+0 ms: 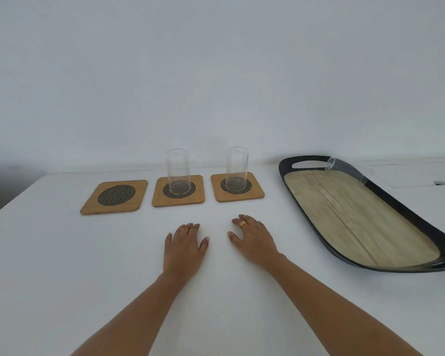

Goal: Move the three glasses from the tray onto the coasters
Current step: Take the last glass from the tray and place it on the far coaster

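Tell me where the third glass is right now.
In the head view the third glass lies on its side at the far end of the tray, on the right of the table, beside the tray's handle cutout and well right of the three coasters.

arms: bare, no sleeves | right grip [254, 240]: gold ring [243, 224] | left grip [185, 244]: bare

No text, label, brand, number or sign can be read anywhere in view.
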Tool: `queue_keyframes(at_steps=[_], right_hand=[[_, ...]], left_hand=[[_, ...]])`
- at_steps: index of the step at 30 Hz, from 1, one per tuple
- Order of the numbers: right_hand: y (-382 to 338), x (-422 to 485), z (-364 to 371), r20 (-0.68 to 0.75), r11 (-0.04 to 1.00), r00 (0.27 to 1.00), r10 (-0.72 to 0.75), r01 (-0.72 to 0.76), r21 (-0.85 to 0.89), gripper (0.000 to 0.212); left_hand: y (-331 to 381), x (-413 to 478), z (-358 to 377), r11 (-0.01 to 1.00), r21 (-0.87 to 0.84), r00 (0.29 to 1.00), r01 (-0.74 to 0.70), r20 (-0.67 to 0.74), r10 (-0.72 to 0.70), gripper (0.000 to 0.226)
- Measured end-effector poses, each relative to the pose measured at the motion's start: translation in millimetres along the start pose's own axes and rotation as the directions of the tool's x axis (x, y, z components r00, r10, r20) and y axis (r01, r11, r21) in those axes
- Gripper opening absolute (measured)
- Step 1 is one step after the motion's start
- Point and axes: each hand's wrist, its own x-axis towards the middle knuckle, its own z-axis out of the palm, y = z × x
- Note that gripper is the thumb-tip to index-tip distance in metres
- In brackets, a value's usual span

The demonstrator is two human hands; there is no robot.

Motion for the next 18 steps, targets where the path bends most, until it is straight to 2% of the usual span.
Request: queue_keyframes(at_steps=[3,7,10,18], right_hand=[[17.6,4.4,-19.3,-0.022,0.998,0.998,0.057,-0.056,0.015,0.052],[50.7,18.7,-56.2,-0.157,0.994,0.982,0.102,-0.107,-0.024,0.051],[86.3,30.5,-85.3,-0.226,0.976,0.953,0.2,-0.213,-0.036,0.051],[170.9,44.7,-132.8,-0.196,0.86,0.885,0.422,-0.459,-0.223,0.067]], left_hand=[[24.4,9.8,9.1,0.997,-0.027,0.998,-0.067,0.014,0.068,0.05],[54.1,27.6,22.3,0.989,-0.026,0.988,-0.142,0.049,0.143,0.05],[75.3,41.1,32.4,0.982,-0.045,0.98,-0.186,0.069,0.189,0.051],[113.4,70.8,53.7,0.962,-0.031,0.952,-0.272,0.137,0.273,0.056]])
